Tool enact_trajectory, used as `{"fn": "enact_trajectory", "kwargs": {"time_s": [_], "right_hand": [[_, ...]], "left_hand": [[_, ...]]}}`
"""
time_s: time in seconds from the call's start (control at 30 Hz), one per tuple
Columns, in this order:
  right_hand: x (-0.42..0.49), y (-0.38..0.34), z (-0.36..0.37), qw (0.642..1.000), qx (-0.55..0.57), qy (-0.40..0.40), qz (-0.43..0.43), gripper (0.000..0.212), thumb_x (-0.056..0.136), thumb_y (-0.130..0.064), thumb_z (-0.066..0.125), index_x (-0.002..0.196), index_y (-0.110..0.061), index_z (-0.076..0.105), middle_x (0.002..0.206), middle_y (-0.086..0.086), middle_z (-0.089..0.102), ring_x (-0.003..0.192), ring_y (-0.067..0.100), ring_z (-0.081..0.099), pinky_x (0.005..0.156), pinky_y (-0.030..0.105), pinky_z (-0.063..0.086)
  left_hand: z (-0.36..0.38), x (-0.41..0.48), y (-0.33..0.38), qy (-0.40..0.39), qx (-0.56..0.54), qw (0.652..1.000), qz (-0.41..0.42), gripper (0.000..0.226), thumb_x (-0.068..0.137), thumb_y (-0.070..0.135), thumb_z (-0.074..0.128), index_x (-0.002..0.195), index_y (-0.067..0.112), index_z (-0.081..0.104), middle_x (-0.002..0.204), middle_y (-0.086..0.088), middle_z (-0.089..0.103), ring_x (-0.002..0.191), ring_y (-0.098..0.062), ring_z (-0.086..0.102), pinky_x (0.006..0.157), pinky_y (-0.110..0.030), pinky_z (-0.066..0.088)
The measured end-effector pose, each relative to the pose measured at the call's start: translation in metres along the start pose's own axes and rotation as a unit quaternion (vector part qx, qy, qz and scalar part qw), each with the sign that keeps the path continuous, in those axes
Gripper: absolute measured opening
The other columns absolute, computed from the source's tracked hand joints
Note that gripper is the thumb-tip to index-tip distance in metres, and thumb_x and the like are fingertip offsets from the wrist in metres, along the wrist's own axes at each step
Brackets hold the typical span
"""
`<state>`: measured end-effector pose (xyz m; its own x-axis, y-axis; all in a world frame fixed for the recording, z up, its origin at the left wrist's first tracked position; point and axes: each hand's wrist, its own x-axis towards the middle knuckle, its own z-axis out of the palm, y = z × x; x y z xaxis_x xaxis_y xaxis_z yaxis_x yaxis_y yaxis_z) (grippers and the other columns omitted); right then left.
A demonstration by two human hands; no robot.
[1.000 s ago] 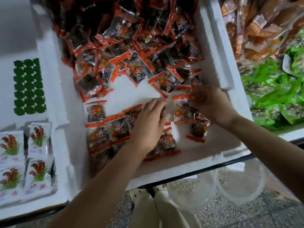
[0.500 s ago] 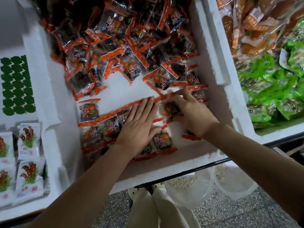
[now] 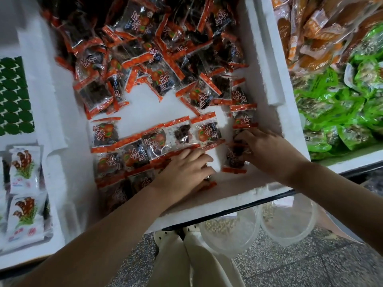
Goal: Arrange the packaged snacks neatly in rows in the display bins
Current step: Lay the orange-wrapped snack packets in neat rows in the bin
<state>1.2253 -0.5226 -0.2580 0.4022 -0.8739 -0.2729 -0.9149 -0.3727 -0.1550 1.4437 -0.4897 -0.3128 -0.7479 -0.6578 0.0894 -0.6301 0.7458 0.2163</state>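
A white foam bin point(image 3: 290, 141) holds red-edged clear snack packets. A loose heap point(image 3: 157, 48) fills its far half. Near the front, packets lie in rows point(image 3: 157, 139). My left hand point(image 3: 184, 172) rests flat on the front row with its fingers straight, pressing the packets down. My right hand point(image 3: 267, 148) is at the bin's right side. Its fingers curl over a tilted packet point(image 3: 234, 160) lying apart from the rows. Another packet point(image 3: 243, 119) lies just beyond it.
A bin of white packets point(image 3: 22, 183) stands at the left, with green discs point(image 3: 14, 96) behind it. Orange bags point(image 3: 323, 32) and green bags point(image 3: 339, 112) fill the bin at the right. Two clear tubs point(image 3: 288, 222) sit below the front edge.
My left hand slid back from the middle row to the front row. My right hand left the packet it set in the row and moved right to the tilted packet.
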Motion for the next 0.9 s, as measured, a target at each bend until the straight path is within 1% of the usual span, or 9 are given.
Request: {"fn": "enact_trajectory", "kwargs": {"time_s": [0.07, 0.13, 0.2, 0.3, 0.43, 0.57, 0.63, 0.77, 0.9], "right_hand": [[0.003, -0.001, 0.0, 0.999, 0.018, -0.036, 0.023, 0.034, 0.081, -0.013, 0.065, 0.115, -0.014, 0.059, 0.112, 0.01, 0.064, 0.105, 0.03, 0.059, 0.086, 0.036, 0.047], [0.006, -0.002, -0.003, 0.996, 0.033, -0.072, 0.045, 0.027, 0.087, -0.019, 0.06, 0.114, -0.019, 0.06, 0.11, 0.008, 0.065, 0.101, 0.029, 0.061, 0.083, 0.035, 0.048], [0.01, -0.006, -0.009, 0.99, 0.095, -0.085, 0.054, 0.022, 0.087, -0.025, 0.062, 0.109, -0.021, 0.066, 0.106, 0.005, 0.068, 0.097, 0.027, 0.063, 0.081, 0.032, 0.049], [0.021, -0.011, -0.013, 0.975, 0.203, -0.079, 0.048, 0.013, 0.084, -0.02, 0.067, 0.096, -0.022, 0.073, 0.091, -0.002, 0.071, 0.088, 0.018, 0.065, 0.079, 0.027, 0.047], [0.03, -0.021, -0.001, 0.975, 0.206, -0.083, 0.024, 0.014, 0.086, -0.017, 0.065, 0.098, -0.018, 0.073, 0.089, -0.007, 0.067, 0.079, 0.006, 0.058, 0.07, 0.014, 0.036], [0.032, -0.027, 0.009, 0.979, 0.193, -0.065, 0.023, 0.014, 0.088, -0.016, 0.061, 0.098, -0.019, 0.072, 0.098, 0.001, 0.071, 0.091, 0.019, 0.065, 0.078, 0.028, 0.049], [0.029, -0.029, 0.008, 0.988, 0.145, -0.039, 0.034, 0.014, 0.088, -0.021, 0.061, 0.101, -0.023, 0.066, 0.1, 0.0, 0.069, 0.092, 0.023, 0.064, 0.074, 0.032, 0.05], [0.026, -0.032, 0.006, 0.993, 0.094, 0.05, 0.046, 0.043, 0.085, -0.027, 0.066, 0.123, -0.019, 0.048, 0.119, 0.004, 0.05, 0.104, 0.026, 0.056, 0.07, 0.036, 0.047], [0.032, -0.037, 0.01, 0.993, 0.115, 0.016, 0.035, 0.063, 0.088, -0.021, 0.062, 0.142, -0.019, 0.028, 0.136, 0.011, 0.034, 0.118, 0.032, 0.048, 0.084, 0.041, 0.049]], "left_hand": [[0.0, -0.002, 0.0, -0.004, 0.014, 1.0, 0.004, 0.027, 0.076, 0.007, 0.058, 0.094, 0.021, 0.071, 0.108, -0.003, 0.064, 0.108, -0.021, 0.042, 0.086, -0.033, 0.033], [-0.003, -0.006, -0.002, -0.01, 0.006, 1.0, -0.007, 0.03, 0.069, 0.003, 0.072, 0.095, 0.02, 0.071, 0.111, -0.005, 0.064, 0.111, -0.023, 0.042, 0.089, -0.035, 0.032], [-0.007, -0.012, -0.006, -0.012, -0.002, 1.0, -0.023, 0.035, 0.067, 0.004, 0.077, 0.098, 0.019, 0.07, 0.115, -0.006, 0.063, 0.115, -0.024, 0.045, 0.094, -0.036, 0.032], [-0.01, -0.017, -0.008, -0.023, -0.024, 0.999, -0.042, 0.039, 0.07, 0.01, 0.08, 0.106, 0.02, 0.068, 0.12, -0.004, 0.06, 0.117, -0.022, 0.047, 0.099, -0.034, 0.035], [-0.012, -0.017, -0.003, -0.018, -0.038, 0.997, -0.058, 0.037, 0.072, 0.013, 0.08, 0.105, 0.017, 0.063, 0.114, -0.004, 0.059, 0.109, -0.02, 0.054, 0.094, -0.032, 0.044], [-0.013, -0.018, -0.002, -0.015, -0.032, 0.998, -0.055, 0.033, 0.073, 0.007, 0.077, 0.101, 0.016, 0.061, 0.11, -0.004, 0.058, 0.105, -0.02, 0.055, 0.092, -0.031, 0.045], [-0.013, -0.019, -0.002, -0.019, -0.034, 0.998, -0.044, 0.034, 0.071, 0.002, 0.075, 0.1, 0.016, 0.062, 0.109, -0.004, 0.058, 0.104, -0.019, 0.054, 0.09, -0.03, 0.044], [-0.013, -0.018, -0.005, 0.014, -0.025, 0.999, -0.025, 0.026, 0.079, 0.007, 0.07, 0.103, 0.014, 0.064, 0.113, -0.008, 0.06, 0.111, -0.023, 0.052, 0.101, -0.034, 0.034], [-0.018, -0.014, -0.013, 0.001, -0.007, 0.993, -0.119, 0.042, 0.087, 0.035, 0.056, 0.124, 0.014, 0.057, 0.139, -0.011, 0.048, 0.135, -0.03, 0.036, 0.116, -0.045, 0.019]]}}
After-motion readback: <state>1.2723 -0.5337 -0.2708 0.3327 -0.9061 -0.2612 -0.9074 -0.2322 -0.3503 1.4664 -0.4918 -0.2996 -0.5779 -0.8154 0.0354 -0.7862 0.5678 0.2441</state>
